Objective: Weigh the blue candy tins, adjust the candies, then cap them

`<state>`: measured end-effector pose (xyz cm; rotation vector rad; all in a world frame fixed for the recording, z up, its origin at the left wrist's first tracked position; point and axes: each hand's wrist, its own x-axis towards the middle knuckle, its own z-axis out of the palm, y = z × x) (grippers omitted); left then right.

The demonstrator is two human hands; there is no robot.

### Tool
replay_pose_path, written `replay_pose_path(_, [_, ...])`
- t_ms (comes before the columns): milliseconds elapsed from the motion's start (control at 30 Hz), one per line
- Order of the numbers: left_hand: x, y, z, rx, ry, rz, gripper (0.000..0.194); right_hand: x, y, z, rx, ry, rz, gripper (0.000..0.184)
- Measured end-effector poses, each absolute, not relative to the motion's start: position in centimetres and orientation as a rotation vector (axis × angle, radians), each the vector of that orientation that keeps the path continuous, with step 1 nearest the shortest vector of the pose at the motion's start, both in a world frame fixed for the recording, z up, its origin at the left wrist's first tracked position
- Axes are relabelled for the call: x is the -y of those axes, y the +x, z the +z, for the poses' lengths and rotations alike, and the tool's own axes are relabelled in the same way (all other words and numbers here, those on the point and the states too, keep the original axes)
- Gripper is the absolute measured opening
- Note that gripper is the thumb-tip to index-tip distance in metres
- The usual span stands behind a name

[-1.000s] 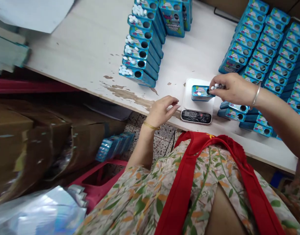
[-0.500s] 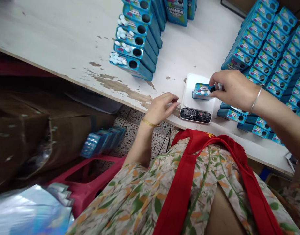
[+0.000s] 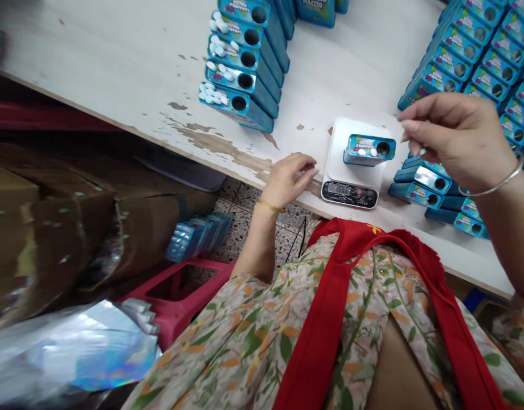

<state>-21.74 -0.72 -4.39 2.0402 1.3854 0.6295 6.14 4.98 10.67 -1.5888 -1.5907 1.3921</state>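
A blue candy tin stands on a white digital scale, its round hole uncovered. Two white candies lie on the tin's top beside the hole. My right hand hovers right of the tin, apart from it. Its fingers are curled in, and a bit of a white candy shows beneath them; how many it holds is hidden. My left hand rests by the table edge, left of the scale. Its fingers are bent, with the thumb apart and nothing held.
At the left, a row of blue tins carries small piles of white candies. Many more tins stand in rows on the right. Below the table are cardboard boxes, a pink stool and shiny plastic packaging.
My right hand has moved right, away from the tin's hole. The scale's reading has changed. My left hand keeps its place by the scale; the whole view has shifted slightly.
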Motion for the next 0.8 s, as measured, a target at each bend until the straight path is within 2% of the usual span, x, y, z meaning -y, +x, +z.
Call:
replay_pose_path(167, [0.5,-21.4,-4.0,-1.408,2.02,0.651,0.021,-2.7,8.4,10.0,0.824,-1.588,1.617,0.006])
replay_pose_path(267, [0.7,-20.8,-3.5,-1.439,2.02,0.719,0.021,-0.5,9.1,9.2,0.703,-1.553,1.623,0.013])
replay_pose_path(467, [1.0,-19.0,-1.5,-1.46,2.088,0.915,0.028,3.5,8.0,6.7,0.517,-1.41,1.739,0.015])
replay_pose_path(633, [-1.2,-17.0,1.0,-1.309,2.321,0.653,0.033,4.5,5.6,4.7,0.362,-1.285,1.897,0.016])
replay_pose_path(800, [-3.5,-15.4,2.7,-1.188,2.514,0.441,0.029,4.3,4.0,3.1,0.233,-1.188,1.945,0.013])
